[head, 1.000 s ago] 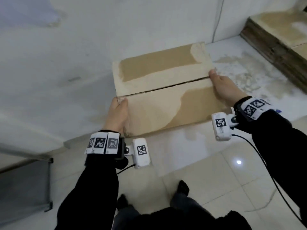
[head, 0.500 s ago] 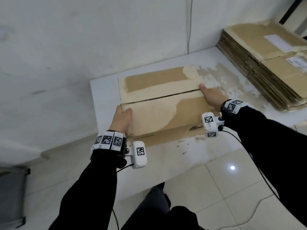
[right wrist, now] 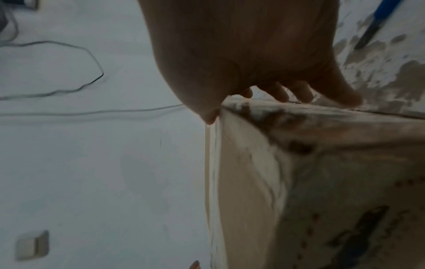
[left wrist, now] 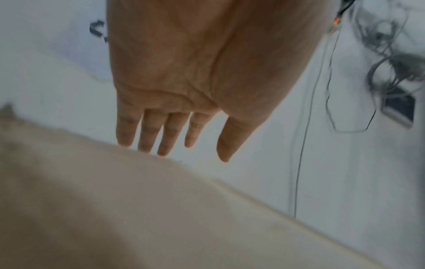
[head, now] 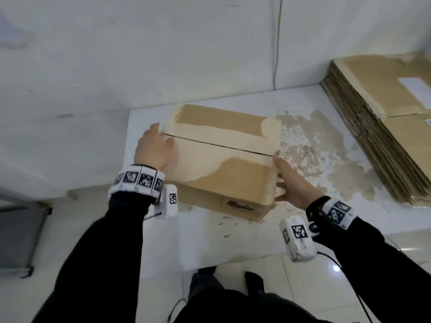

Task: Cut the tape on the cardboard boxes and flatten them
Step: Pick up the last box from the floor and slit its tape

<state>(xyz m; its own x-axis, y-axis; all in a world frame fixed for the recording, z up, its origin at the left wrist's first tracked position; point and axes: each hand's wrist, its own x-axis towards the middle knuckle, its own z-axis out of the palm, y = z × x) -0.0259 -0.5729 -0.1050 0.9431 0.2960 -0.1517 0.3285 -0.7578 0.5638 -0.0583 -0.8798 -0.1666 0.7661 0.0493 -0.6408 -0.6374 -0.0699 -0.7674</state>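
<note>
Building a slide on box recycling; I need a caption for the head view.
Both hands, left hand and right hand, steady a cardboard box on the white table.

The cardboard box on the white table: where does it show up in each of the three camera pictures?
Head: the cardboard box sits mid-picture on the white table, between both hands.
Left wrist: the box fills the lower left.
Right wrist: the box fills the lower right.
Shared landmark: the box's top edge, where fingers rest.
</note>
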